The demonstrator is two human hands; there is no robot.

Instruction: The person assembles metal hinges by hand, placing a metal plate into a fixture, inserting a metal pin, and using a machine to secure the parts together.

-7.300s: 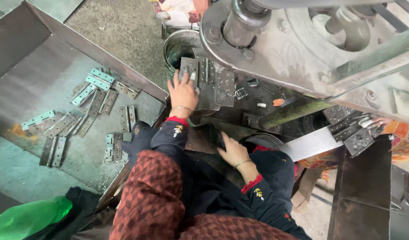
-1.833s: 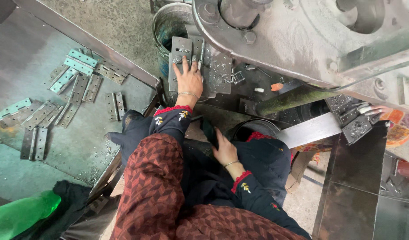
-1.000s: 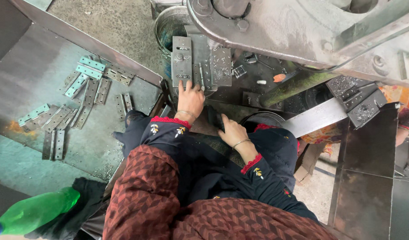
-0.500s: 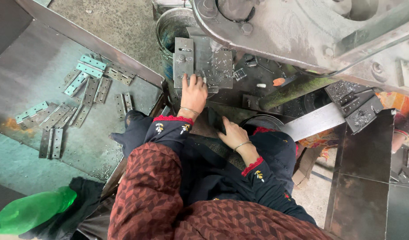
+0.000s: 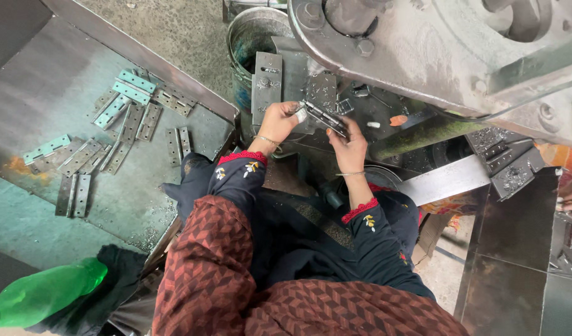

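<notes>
Head view: both hands [image 5: 317,124] on probable hinge [image 5: 324,116].

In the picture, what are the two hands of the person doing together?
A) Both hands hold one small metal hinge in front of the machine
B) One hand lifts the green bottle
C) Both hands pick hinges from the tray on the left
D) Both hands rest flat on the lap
A: the left hand and the right hand meet on one metal hinge below the big machine, away from the tray.
</notes>
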